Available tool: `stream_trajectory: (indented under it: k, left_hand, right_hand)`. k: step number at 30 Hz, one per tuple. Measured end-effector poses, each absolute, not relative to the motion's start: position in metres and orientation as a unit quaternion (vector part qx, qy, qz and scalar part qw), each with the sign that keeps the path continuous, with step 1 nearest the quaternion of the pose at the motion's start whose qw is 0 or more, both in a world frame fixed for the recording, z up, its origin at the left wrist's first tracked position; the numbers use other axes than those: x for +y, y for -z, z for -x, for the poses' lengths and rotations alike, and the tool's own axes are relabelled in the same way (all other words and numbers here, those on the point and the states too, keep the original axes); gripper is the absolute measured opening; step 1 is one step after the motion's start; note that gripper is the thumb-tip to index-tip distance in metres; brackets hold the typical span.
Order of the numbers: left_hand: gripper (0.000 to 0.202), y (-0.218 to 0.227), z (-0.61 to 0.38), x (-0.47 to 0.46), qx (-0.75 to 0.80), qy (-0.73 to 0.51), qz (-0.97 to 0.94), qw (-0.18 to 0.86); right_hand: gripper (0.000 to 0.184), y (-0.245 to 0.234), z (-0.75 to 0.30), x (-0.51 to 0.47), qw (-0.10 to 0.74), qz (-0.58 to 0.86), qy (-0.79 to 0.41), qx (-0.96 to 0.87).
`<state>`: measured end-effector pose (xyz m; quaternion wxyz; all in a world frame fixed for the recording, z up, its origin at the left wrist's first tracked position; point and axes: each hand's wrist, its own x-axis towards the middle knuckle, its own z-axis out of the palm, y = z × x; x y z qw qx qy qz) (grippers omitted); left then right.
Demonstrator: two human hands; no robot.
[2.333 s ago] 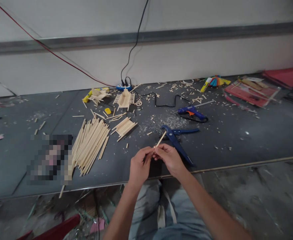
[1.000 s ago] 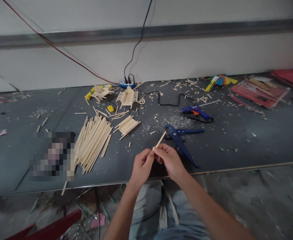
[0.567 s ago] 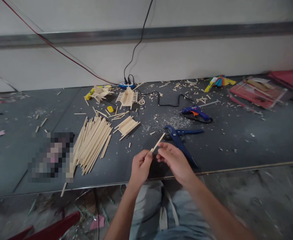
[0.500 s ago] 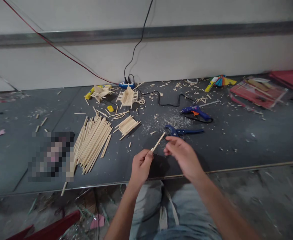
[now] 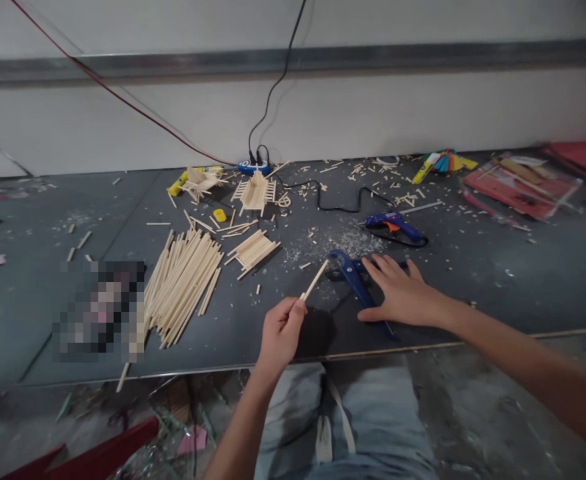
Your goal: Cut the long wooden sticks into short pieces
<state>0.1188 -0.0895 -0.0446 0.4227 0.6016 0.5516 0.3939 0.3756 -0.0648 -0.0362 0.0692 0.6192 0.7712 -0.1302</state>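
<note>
My left hand (image 5: pixel 281 330) is closed around thin wooden sticks (image 5: pixel 315 280); one pokes out well past the fingers, up and to the right, with a shorter end beside it. Over the blue pipe cutter (image 5: pixel 355 283) my right hand (image 5: pixel 400 290) spreads its fingers, thumb by the lower handle; whether it touches the tool I cannot tell. The cutter lies on the dark table with its handles apart and its hooked jaw near the stick's tip. Left of my hands are a small stick panel (image 5: pixel 253 253) and a pile of wooden sticks (image 5: pixel 185 287).
A blue glue gun (image 5: pixel 395 225) lies behind the cutter, its cord running to a blue power strip (image 5: pixel 253 168) at the wall. Two stick models, one a chair-like piece (image 5: pixel 257 193), stand at the back. Offcuts litter the table (image 5: pixel 523 287). A blurred-out object (image 5: pixel 105 307) lies left.
My right hand has moved right from near the stick's tip to over the cutter, and its fingers have spread. The left hand keeps its hold on the sticks.
</note>
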Motion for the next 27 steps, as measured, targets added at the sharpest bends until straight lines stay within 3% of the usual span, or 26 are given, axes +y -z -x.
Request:
stream_trajectory:
  k: [3,6,13,19,27]
  left_hand:
    - [0.032,0.044,-0.119,-0.089,0.557,-0.391,-0.598,0.422]
    - [0.032,0.044,-0.119,-0.089,0.56,-0.393,-0.595,0.422]
    - [0.033,0.041,-0.124,-0.087,0.568,-0.396,-0.585,0.422]
    - [0.033,0.033,-0.134,-0.082,0.559,-0.406,-0.594,0.412]
    - [0.032,0.031,-0.14,-0.077,0.543,-0.373,-0.659,0.362]
  right_hand:
    - [0.103,0.028,-0.371,-0.063,0.069,-0.624,0.13,0.768]
    - [0.082,0.015,-0.37,-0.058,0.039,-0.63,0.162,0.758]
    - [0.057,-0.019,-0.372,-0.067,-0.045,-0.626,0.362,0.69]
    - [0.058,-0.031,-0.364,-0.081,-0.123,-0.57,0.467,0.665]
    - [0.059,-0.036,-0.354,-0.092,-0.149,-0.546,0.553,0.612]
